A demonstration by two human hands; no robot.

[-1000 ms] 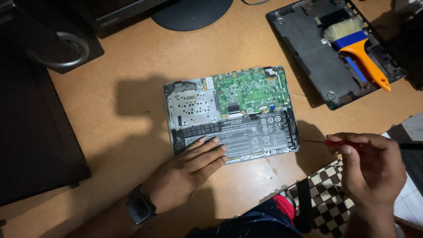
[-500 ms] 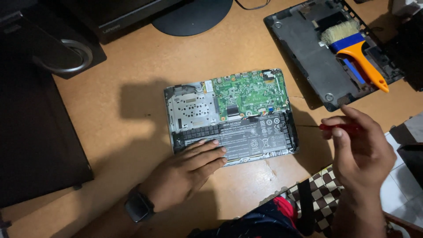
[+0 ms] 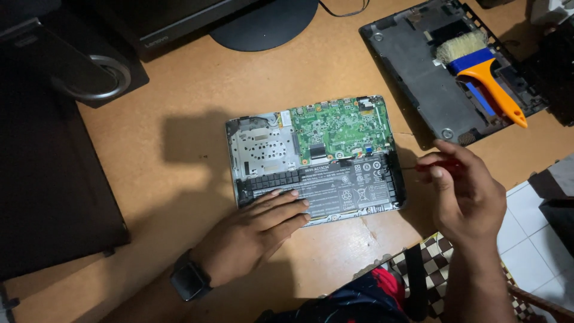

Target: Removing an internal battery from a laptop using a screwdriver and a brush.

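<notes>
An opened laptop base [image 3: 257, 149] lies on the wooden table, showing a green circuit board [image 3: 341, 127] and a dark flat battery [image 3: 350, 185]. My left hand [image 3: 254, 230] rests flat on the battery's front left edge, fingers apart, a black watch on its wrist. My right hand [image 3: 469, 194] is just right of the laptop, fingers closed on a red-handled screwdriver [image 3: 431, 167]. Its thin shaft points left toward the laptop's right edge.
A black bottom cover [image 3: 418, 72] lies at the back right with an orange and blue brush [image 3: 484, 72] on it. A monitor stand [image 3: 263, 24] is at the back. Black items [image 3: 48, 179] fill the left. The table's front edge and tiled floor [image 3: 526, 239] are at lower right.
My right hand has moved left and closer to the laptop's right edge with the screwdriver. My left hand has stayed on the battery.
</notes>
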